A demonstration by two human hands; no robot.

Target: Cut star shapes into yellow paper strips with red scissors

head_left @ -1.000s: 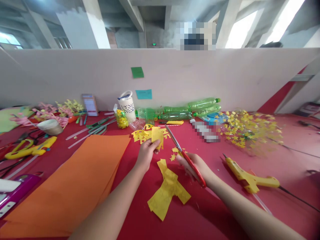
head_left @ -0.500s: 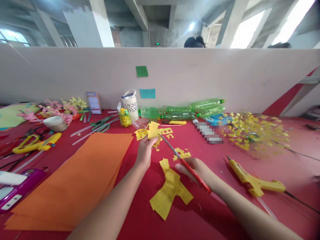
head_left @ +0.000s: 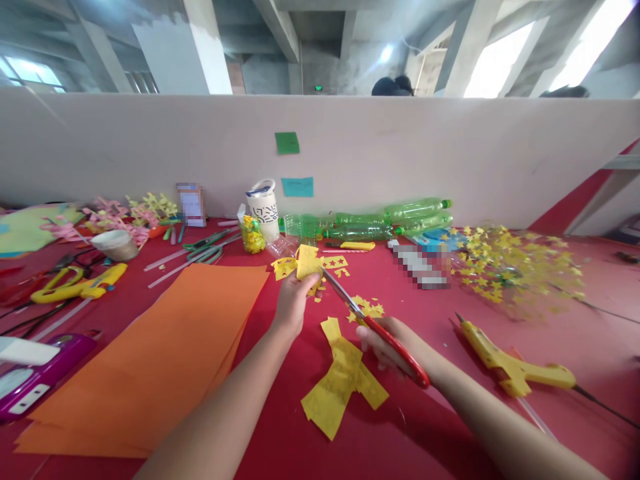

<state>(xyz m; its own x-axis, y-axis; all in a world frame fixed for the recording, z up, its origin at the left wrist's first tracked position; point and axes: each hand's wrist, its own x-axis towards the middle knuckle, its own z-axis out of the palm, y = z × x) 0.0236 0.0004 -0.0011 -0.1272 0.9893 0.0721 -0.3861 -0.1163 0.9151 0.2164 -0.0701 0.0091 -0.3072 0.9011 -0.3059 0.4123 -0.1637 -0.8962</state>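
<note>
My left hand (head_left: pixel 293 301) pinches a small yellow paper piece (head_left: pixel 307 262) between thumb and fingers above the red table. Red-handled scissors (head_left: pixel 395 345) are gripped in my right hand (head_left: pixel 400 343), and their blade tips point up-left at the paper's right edge. Whether the blades touch the paper I cannot tell. Cut yellow stars (head_left: pixel 367 308) lie in a small heap beyond my right hand. Nearer me, yellow paper strips (head_left: pixel 333 393) overlap on the table. Punched-out yellow scraps (head_left: pixel 334 262) lie behind my left hand.
Orange sheets (head_left: pixel 165 353) cover the left side. A yellow glue gun (head_left: pixel 515 363) lies at right, before a branch of yellow stars (head_left: pixel 515 267). Green plastic bottles (head_left: pixel 360 230), a white cup (head_left: pixel 263 210) and a yellow cutter knife (head_left: pixel 357 246) line the back. Another glue gun (head_left: pixel 83 287) is at left.
The scissors and my right hand have shifted slightly right and down, with the fingers showing more. My left hand still holds the paper, now turned a little. The whole view has shifted slightly.
</note>
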